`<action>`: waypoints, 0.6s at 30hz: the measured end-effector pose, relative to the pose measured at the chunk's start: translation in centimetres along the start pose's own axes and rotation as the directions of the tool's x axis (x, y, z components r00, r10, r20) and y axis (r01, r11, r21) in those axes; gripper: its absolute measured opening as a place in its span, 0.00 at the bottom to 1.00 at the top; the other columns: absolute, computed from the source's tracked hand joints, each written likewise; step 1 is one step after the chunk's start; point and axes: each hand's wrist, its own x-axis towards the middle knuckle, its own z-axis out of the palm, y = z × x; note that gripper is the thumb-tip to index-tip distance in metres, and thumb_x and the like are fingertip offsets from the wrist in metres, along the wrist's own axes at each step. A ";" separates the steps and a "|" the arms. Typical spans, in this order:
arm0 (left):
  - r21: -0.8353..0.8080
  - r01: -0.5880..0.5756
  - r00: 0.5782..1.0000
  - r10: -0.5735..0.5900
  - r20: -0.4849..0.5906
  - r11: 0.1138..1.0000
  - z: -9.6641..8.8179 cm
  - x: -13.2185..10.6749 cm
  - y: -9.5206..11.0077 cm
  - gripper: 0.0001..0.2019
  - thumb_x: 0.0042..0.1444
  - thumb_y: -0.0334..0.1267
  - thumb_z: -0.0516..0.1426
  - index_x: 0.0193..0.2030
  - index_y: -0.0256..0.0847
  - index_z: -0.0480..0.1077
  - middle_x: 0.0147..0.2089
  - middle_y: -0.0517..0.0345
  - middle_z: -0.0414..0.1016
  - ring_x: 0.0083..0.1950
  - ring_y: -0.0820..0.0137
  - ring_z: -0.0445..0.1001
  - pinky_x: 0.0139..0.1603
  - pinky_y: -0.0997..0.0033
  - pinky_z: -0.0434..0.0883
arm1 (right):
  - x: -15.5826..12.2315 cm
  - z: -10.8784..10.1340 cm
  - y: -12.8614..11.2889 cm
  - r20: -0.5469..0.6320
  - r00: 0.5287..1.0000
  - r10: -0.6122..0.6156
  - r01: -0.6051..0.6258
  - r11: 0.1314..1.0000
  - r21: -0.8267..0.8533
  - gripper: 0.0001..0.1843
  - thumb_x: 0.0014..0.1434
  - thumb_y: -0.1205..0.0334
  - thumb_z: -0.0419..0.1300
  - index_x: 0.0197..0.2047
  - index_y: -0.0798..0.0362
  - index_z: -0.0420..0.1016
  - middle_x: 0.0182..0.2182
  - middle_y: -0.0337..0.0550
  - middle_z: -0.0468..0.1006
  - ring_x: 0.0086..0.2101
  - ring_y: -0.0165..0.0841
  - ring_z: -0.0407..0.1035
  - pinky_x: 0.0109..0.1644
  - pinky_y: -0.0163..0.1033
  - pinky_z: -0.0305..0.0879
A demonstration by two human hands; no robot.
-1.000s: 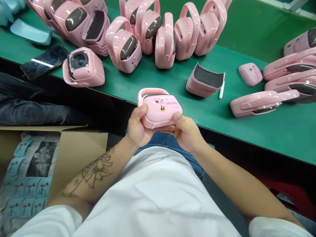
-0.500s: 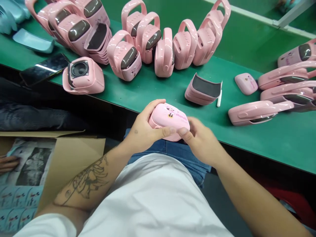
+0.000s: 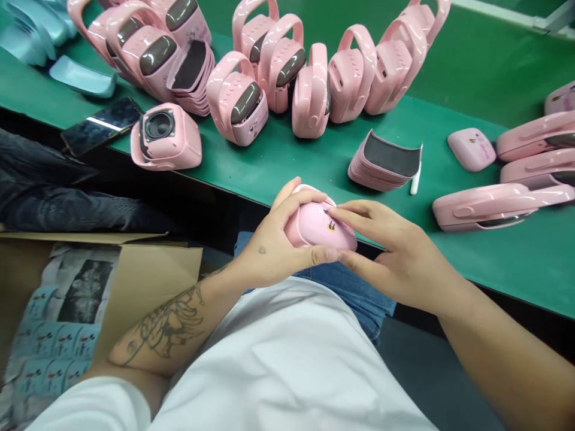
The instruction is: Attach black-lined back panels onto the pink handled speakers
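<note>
The pink speaker [image 3: 314, 224] is mid-frame. The left hand [image 3: 276, 251] grips it; the right hand [image 3: 399, 251] pinches its front cover [image 3: 336, 234], which looks already on. Another speaker [image 3: 189, 143], upper left, seems uncovered yet; curved pieces [image 3: 389, 158] sit piled right of middle.

The pink speaker [image 3: 314, 224] has turned since a second ago, its front, level then, now slanting down to the right; the left hand [image 3: 274, 251] has moved from the side to wrap around it, fingers over the top; the right hand's [image 3: 404, 257] fingertips have come onto the printed front.
</note>
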 end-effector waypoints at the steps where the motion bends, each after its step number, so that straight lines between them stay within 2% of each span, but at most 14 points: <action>1: -0.007 -0.024 1.000 0.024 -0.003 1.000 -0.1 -0.2 -0.1 0.28 0.57 0.46 0.72 0.64 0.49 0.74 0.70 0.48 0.73 0.86 0.50 0.38 0.83 0.39 0.45 | 0.0 0.0 -0.1 -0.002 1.000 -0.007 0.006 1.000 -0.021 0.31 0.67 0.57 0.68 0.71 0.40 0.72 0.62 0.49 0.76 0.59 0.45 0.74 0.62 0.52 0.75; 5: 0.007 -0.074 0.997 0.075 -0.022 0.997 -0.2 -0.9 0.3 0.34 0.58 0.45 0.70 0.70 0.51 0.69 0.73 0.48 0.69 0.86 0.46 0.40 0.83 0.37 0.42 | -0.4 0.0 -0.5 -0.033 0.997 -0.076 0.073 0.994 -0.087 0.32 0.66 0.60 0.68 0.71 0.40 0.71 0.61 0.51 0.75 0.58 0.48 0.74 0.60 0.55 0.76; 9: 0.049 -0.106 0.994 0.106 -0.001 0.993 0.0 -1.6 0.9 0.39 0.57 0.46 0.71 0.74 0.52 0.63 0.77 0.48 0.62 0.86 0.45 0.34 0.83 0.37 0.39 | -1.1 0.2 -0.8 -0.061 0.988 -0.141 0.129 0.979 -0.160 0.33 0.64 0.63 0.68 0.70 0.43 0.71 0.59 0.55 0.73 0.55 0.47 0.75 0.55 0.54 0.77; 11: 0.040 -0.106 0.994 0.105 0.016 0.994 0.1 -1.8 1.1 0.36 0.61 0.47 0.68 0.74 0.52 0.63 0.78 0.49 0.61 0.86 0.47 0.34 0.83 0.38 0.38 | -1.5 0.3 -0.8 -0.054 0.989 -0.141 0.130 0.976 -0.176 0.35 0.64 0.64 0.69 0.72 0.42 0.69 0.60 0.55 0.72 0.55 0.46 0.74 0.53 0.52 0.78; 15: -0.044 -0.102 0.994 0.103 0.032 0.994 0.2 -1.8 1.0 0.28 0.68 0.46 0.62 0.72 0.51 0.65 0.73 0.50 0.68 0.86 0.53 0.40 0.84 0.43 0.38 | -2.0 0.3 -0.8 -0.037 0.990 -0.133 0.126 0.979 -0.160 0.37 0.65 0.64 0.69 0.74 0.39 0.66 0.62 0.54 0.71 0.58 0.47 0.73 0.57 0.55 0.76; 18: -0.139 -0.041 0.999 0.044 0.017 0.989 0.4 -1.6 1.0 0.26 0.66 0.44 0.65 0.69 0.52 0.69 0.71 0.53 0.70 0.86 0.54 0.39 0.84 0.45 0.39 | -1.8 0.4 -0.7 -0.007 0.995 -0.103 0.101 0.983 -0.150 0.38 0.65 0.54 0.71 0.74 0.37 0.65 0.65 0.54 0.71 0.59 0.52 0.72 0.61 0.63 0.73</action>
